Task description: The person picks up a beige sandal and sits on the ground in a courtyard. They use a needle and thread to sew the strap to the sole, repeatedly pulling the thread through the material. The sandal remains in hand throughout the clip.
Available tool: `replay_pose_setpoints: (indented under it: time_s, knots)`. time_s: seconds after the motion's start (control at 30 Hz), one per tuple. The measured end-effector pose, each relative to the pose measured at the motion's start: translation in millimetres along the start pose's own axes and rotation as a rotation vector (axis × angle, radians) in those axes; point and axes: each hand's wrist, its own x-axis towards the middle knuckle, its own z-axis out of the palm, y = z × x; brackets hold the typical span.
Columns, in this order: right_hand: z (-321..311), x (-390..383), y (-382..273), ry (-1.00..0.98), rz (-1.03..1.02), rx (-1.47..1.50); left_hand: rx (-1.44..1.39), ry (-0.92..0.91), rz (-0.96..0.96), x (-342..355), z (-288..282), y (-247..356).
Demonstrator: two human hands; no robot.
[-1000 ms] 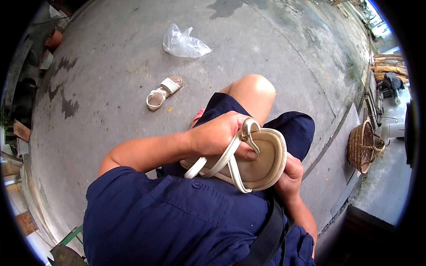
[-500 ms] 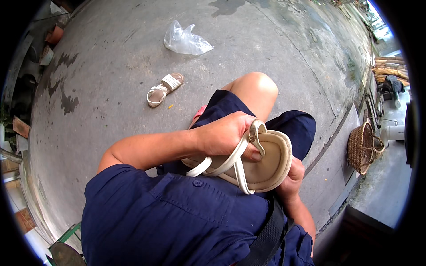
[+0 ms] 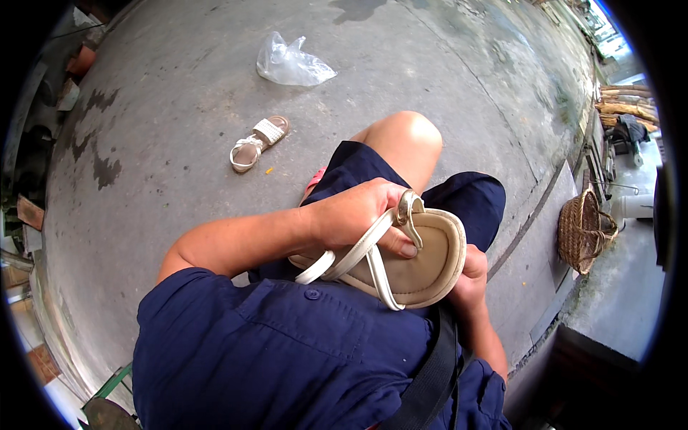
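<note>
A cream sandal (image 3: 437,254) with white crossing straps and a metallic ring on its thong lies over my lap, insole up, its rounded toe end to the right. My left hand (image 3: 350,213) grips it by the far side, the thumb pressed on the insole beneath the straps. At the toe end, my right hand (image 3: 471,279) is closed against the rim. Its fingertips are hidden under the sole, and whether they hold anything else there cannot be seen. The heel end is partly covered by my left forearm.
Another white-strapped sandal (image 3: 258,143) lies on the concrete floor ahead, left of my knees. Farther off is a crumpled clear plastic bag (image 3: 294,63). A woven basket (image 3: 582,233) stands at the right, with stacked firewood (image 3: 625,104) beyond. A black strap (image 3: 431,373) crosses my torso.
The whole view has shifted slightly, so the surroundings sit a little farther left and up. Both hands keep their hold on the sandal with hardly any movement.
</note>
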Motion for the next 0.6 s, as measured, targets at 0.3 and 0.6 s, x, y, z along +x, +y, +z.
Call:
replay_pose_setpoints:
  time_s: [0.3,0.6]
  knots:
    - [-12.5,1.0,20.1,-0.203,-0.062,0.251,-0.008,-0.073,0.000,1.8,-1.4,-2.8]
    - [-19.6,7.9,30.9,-0.318,0.042,0.428,-0.074,-0.122,-0.029,2.6,-5.6,-6.3]
